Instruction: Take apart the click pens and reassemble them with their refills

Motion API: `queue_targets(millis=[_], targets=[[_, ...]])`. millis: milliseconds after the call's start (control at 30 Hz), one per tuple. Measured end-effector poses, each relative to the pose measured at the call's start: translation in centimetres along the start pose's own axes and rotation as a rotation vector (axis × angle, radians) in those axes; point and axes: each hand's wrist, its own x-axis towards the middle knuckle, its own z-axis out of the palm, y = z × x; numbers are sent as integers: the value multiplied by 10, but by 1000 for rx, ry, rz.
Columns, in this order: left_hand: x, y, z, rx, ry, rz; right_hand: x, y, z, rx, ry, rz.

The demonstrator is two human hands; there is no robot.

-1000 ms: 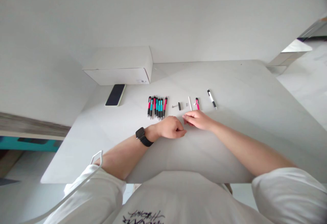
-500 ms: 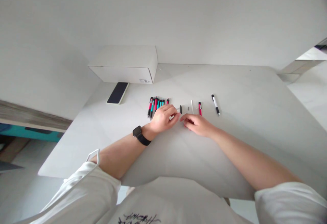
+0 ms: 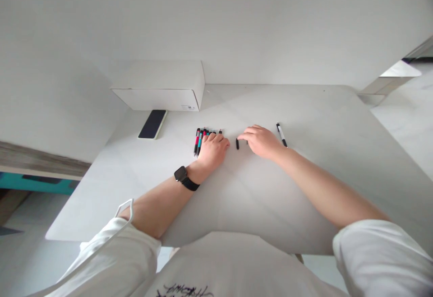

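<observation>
My left hand (image 3: 214, 149), with a black watch (image 3: 185, 178) on its wrist, lies over the right part of a row of red and turquoise pens (image 3: 197, 142). Its fingers are slightly spread and curve down over them, hiding several barrels. My right hand (image 3: 262, 141) hovers palm down to the right, fingers stretched leftward, thumb hidden. Its fingertips are close to a short black pen grip (image 3: 237, 144); whether they touch it I cannot tell. Just under the hand's edge shows a bit of a small dark spring (image 3: 247, 142). A white and black pen (image 3: 282, 135) lies beyond the right hand.
A white box (image 3: 155, 99) stands against the wall at the back left of the white table (image 3: 230, 206). In front of it lies a dark-screened phone (image 3: 152, 124). The table's left edge borders a lower area with a teal surface (image 3: 13, 182).
My left hand has turned and settled further over the pens. My right hand has moved up and forward, now covering the white stick and the red pen barrel seen before. The view has shifted slightly.
</observation>
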Motion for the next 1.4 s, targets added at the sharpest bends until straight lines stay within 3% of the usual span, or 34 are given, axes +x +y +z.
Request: queue_targets(millis=[100, 200, 433, 733, 1000, 1400], targets=[[2, -2, 0, -54, 9, 8, 13, 6, 16, -111, -103, -44], [4, -3, -1, -138, 26, 23, 20, 8, 25, -144, -123, -81], [8, -6, 0, -375, 69, 55, 15, 7, 17, -149, -57, -33], [5, -2, 0, -508, 190, -14, -22, -7, 8, 20, 74, 121], [2, 7, -5, -609, 152, 6, -29, -20, 17, 70, 172, 92], [3, 6, -2, -649, 101, -120, -30, -22, 18, 66, 246, 34]])
